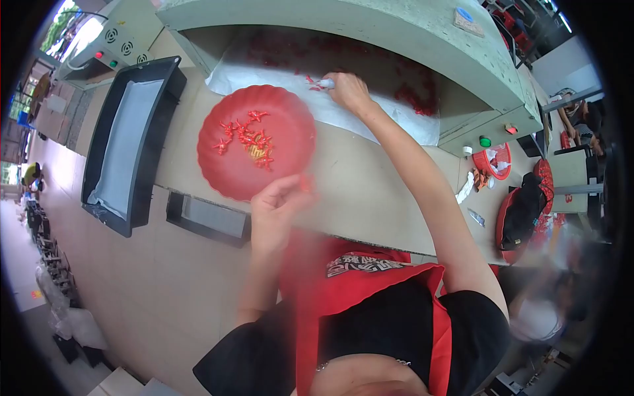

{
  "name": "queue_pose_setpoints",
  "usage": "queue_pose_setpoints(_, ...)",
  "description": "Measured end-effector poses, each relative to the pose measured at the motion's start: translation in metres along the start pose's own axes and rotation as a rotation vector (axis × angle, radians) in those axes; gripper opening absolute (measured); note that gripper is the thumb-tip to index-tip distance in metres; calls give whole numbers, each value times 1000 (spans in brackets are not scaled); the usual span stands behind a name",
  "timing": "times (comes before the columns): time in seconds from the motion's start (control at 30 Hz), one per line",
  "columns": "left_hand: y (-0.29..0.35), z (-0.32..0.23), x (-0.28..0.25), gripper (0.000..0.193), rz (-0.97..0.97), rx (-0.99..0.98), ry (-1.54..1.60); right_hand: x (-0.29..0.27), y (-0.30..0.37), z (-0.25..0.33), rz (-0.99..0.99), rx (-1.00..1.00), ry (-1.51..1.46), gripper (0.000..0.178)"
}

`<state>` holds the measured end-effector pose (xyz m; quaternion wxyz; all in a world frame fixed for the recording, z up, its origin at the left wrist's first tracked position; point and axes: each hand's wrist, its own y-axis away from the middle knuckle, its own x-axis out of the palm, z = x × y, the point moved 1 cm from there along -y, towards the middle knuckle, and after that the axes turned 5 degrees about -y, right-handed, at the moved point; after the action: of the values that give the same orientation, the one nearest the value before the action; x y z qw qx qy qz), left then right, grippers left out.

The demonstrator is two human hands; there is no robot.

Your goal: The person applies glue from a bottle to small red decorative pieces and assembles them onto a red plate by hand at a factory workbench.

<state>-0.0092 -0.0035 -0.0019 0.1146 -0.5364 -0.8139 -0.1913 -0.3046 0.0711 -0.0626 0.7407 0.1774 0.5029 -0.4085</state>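
1. At the far left, we locate a deep black tray [148,158], long and set at a slant, with a pale liner inside.
2. To its right, at the worktop's near edge, we find a small dark tray [208,231].
3. Next, we identify a red bowl [294,119] with a scalloped rim. Red star-shaped pieces [246,137] lie inside it in a loose cluster.
4. Just beside the bowl's near rim, we note the left hand [274,201], its thumb and fingers drawn close together. A blurred red patch shows at the fingertips; we cannot tell whether it is a gripped piece.
5. Beyond the bowl, we see a white sheet [376,125] running into the opening of a pale green housing [370,23], with more red pieces scattered on it.
6. Over the sheet, we observe the right hand [349,92], fingers narrow. White material shows at the fingertips, just beside small red pieces; we cannot tell whether anything is held.
7. At the right, we record a red basket [481,165] containing white scraps.
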Motion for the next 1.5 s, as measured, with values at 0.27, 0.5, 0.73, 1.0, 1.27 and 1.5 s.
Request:
queue_pose_setpoints(0.27,-5,-5,11,30,11,88,-78,-63,81,40,98,304,-1228,20)
queue_pose_setpoints(0.5,-8,-2,50,30,73,81,-243,-120,179,55,273,284,-1511,13)
queue_pose_setpoints(0.73,3,6,80,32,125,193,-394,-147,226,63,60,163,-1104,8)
queue_pose_setpoints(1.0,16,7,100,31,169,405,-548,-153,248,55,-25,127,-1052,6)
queue_pose_setpoints(1.27,17,9,106,31,141,616,-721,-154,257,58,-138,-39,-818,11)
queue_pose_setpoints(1.5,15,9,106,30,131,625,-730,-150,256,57,-175,-6,-830,13)
